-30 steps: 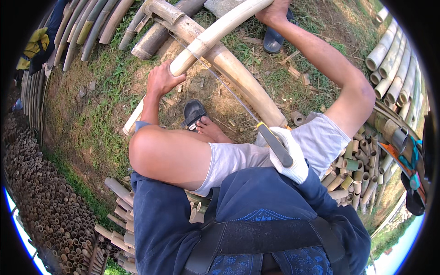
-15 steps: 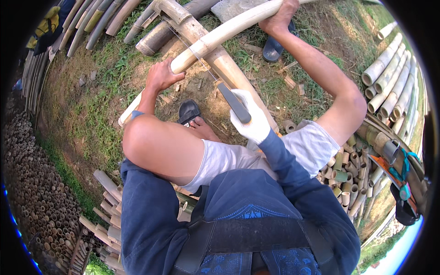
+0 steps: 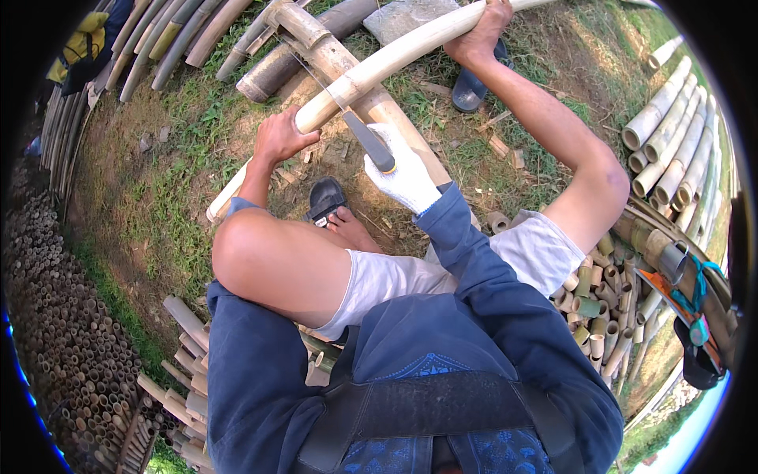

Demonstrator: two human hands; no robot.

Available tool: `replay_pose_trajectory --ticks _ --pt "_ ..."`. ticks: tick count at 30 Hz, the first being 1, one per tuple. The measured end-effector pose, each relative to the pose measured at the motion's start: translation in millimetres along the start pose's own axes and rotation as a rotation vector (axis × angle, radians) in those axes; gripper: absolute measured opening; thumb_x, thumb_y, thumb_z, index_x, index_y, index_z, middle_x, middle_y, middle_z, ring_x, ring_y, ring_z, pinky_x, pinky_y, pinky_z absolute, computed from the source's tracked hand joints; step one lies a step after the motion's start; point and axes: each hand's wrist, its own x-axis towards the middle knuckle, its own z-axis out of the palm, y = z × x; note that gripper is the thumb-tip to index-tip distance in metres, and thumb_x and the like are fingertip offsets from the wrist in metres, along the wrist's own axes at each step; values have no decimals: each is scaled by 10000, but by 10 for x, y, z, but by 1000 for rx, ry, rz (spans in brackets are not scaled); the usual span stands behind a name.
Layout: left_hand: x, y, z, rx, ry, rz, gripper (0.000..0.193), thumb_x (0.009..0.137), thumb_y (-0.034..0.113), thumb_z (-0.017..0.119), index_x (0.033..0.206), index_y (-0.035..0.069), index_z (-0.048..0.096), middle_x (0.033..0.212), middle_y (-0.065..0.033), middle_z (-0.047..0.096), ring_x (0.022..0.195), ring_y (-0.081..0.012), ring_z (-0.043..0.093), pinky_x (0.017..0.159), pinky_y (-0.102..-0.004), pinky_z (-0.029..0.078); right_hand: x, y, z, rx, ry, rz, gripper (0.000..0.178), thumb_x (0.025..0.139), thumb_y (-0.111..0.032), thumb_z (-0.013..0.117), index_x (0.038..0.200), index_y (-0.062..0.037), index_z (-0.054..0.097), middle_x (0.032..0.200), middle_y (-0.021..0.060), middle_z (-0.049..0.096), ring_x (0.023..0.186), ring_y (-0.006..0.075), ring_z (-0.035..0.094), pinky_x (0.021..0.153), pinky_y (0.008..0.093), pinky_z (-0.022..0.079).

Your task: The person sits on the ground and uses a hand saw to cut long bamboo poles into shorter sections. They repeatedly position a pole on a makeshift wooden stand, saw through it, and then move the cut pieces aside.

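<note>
A long pale bamboo pole (image 3: 387,67) lies slanting across a thicker bamboo beam (image 3: 403,130). My bare left hand (image 3: 278,136) is closed round the pole's near left part. Beyond that hand, a pale length (image 3: 227,192) shows in line with the pole. My right hand (image 3: 401,170), in a white knit glove, grips the dark handle of a handsaw (image 3: 369,142). The thin saw blade (image 3: 314,73) crosses the pole just right of my left hand. Farther along, my bare right foot (image 3: 478,35) presses on the pole.
An empty black sandal (image 3: 470,85) lies beside my right foot; my left foot wears another (image 3: 325,197). Cut bamboo pieces (image 3: 596,304) are heaped at right, with long poles (image 3: 671,146) beyond. Many short tubes (image 3: 79,340) fill the left. A flat stone (image 3: 407,20) lies ahead.
My right hand has pushed the saw forward and left, so more blade extends past the pole. My left hand and the pole stay nearly in place.
</note>
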Motion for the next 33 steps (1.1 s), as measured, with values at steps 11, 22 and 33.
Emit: replay_pose_trajectory --ticks 11,22,33 --pt "-71 34 -7 5 -17 -42 758 749 530 810 1293 10 719 1019 -309 785 955 -466 776 897 -545 609 -1446 -528 -927 -167 -114 137 566 914 9 740 1454 -34 579 1286 159 708 1162 300 739 992 363 571" --pt "-117 -46 17 13 30 -38 756 743 566 788 1269 27 720 964 -290 787 918 -461 776 892 -555 608 -1382 -373 -820 -13 -142 214 566 922 -22 770 1455 -43 579 1281 147 710 1133 243 752 977 335 581" --pt "-19 14 38 14 34 5 731 760 557 803 1237 10 716 955 -294 785 905 -470 775 876 -555 608 63 68 14 47 -44 78 527 938 -86 780 1411 -103 547 1137 143 741 974 289 757 885 366 603"
